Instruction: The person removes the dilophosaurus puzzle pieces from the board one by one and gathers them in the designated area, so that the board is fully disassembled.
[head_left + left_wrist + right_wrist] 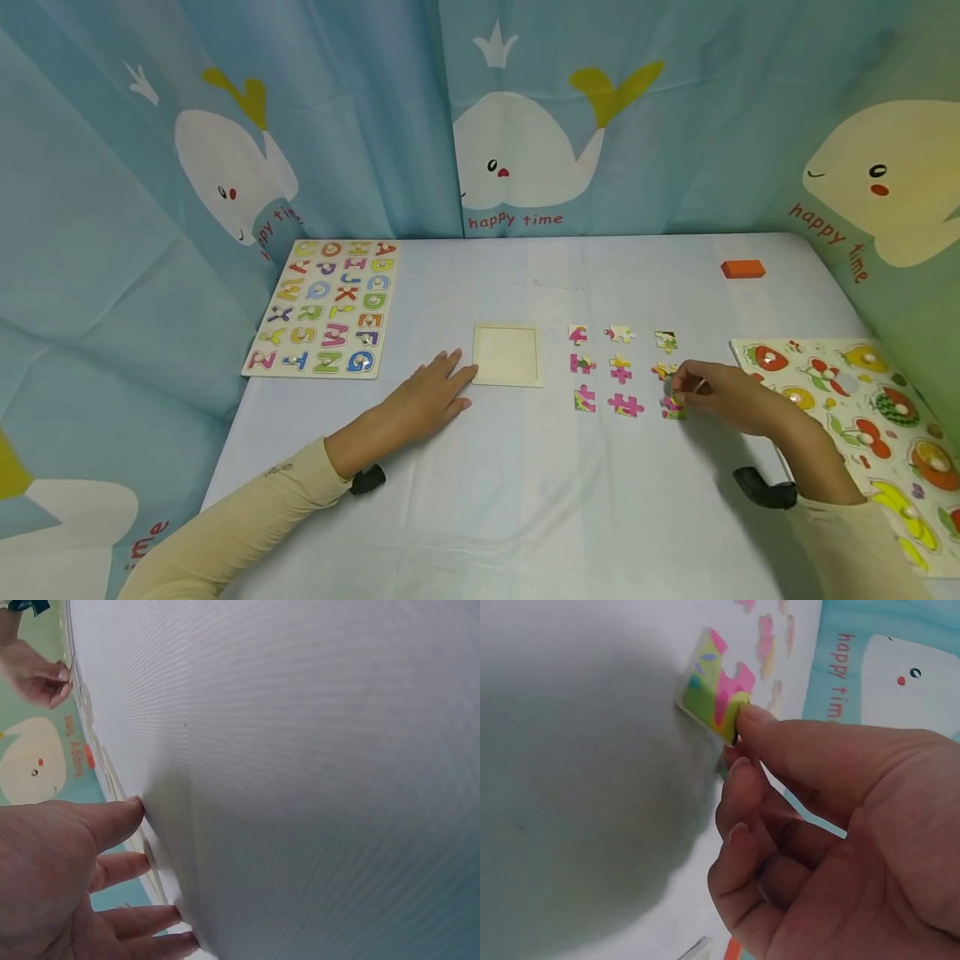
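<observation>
My right hand (723,398) pinches a jigsaw piece (712,694) by its edge between thumb and fingers; the piece is green, pink and yellow and looks tilted in the right wrist view. In the head view this piece is at the lower right of several jigsaw pieces (625,405) laid out in rows. My left hand (427,396) lies with fingers spread and fairly straight, its fingertips at the left edge of a square wooden puzzle tray (507,385). In the left wrist view the left fingertips (131,810) rest on or just above the white tabletop.
An alphabet peg board (318,310) lies at the back left. A fruit peg board (817,400) lies on the right, partly under the right forearm in view. An orange-red block (742,269) sits at the back right. Whale-print curtains (375,125) hang behind the table.
</observation>
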The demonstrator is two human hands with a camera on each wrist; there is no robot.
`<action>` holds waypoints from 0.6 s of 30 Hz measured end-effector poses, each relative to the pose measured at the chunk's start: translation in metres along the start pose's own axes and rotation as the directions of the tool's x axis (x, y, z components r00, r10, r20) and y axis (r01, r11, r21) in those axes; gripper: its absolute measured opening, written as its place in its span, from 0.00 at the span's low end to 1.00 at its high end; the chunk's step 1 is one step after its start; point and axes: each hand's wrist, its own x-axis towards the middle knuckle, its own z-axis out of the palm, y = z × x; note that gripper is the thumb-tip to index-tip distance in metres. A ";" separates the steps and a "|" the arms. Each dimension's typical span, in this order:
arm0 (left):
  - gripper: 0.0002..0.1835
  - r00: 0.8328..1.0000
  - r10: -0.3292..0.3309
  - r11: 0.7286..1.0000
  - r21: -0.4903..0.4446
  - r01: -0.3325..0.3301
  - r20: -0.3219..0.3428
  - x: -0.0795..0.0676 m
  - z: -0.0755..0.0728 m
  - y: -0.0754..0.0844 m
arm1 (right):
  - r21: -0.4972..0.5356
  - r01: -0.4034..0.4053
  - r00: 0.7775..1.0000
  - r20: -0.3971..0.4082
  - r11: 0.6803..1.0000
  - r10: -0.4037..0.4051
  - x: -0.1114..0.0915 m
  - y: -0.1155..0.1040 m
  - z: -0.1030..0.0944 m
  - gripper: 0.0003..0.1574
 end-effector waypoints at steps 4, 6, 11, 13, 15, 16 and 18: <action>0.30 1.000 -0.001 1.000 0.002 0.001 0.005 0.000 0.000 0.000 | -0.037 0.003 0.999 -0.036 0.999 -0.004 0.002 0.000 0.006 0.04; 0.30 1.000 -0.001 1.000 -0.001 0.001 0.005 0.000 0.001 0.000 | -0.051 0.004 0.999 -0.054 0.999 -0.006 0.003 -0.001 0.009 0.05; 0.30 1.000 0.003 1.000 0.006 -0.003 -0.003 0.000 0.001 0.000 | -0.082 -0.003 0.995 -0.096 0.997 -0.005 0.004 -0.004 0.014 0.06; 0.30 1.000 0.004 1.000 0.011 -0.004 -0.008 0.000 0.002 0.000 | -0.087 -0.014 0.995 -0.101 0.996 0.006 0.004 -0.005 0.016 0.06; 0.30 1.000 0.004 1.000 0.015 -0.003 -0.011 0.000 0.002 0.000 | -0.089 -0.032 0.994 -0.102 0.996 0.022 0.004 -0.006 0.017 0.06; 0.30 1.000 0.004 1.000 0.013 -0.004 -0.013 0.000 0.002 0.000 | -0.088 -0.041 0.994 -0.101 0.995 0.032 0.004 -0.007 0.018 0.06; 0.30 1.000 0.006 1.000 0.010 -0.005 -0.014 0.000 0.002 -0.001 | -0.079 -0.054 0.994 -0.102 0.995 0.046 0.003 -0.007 0.019 0.06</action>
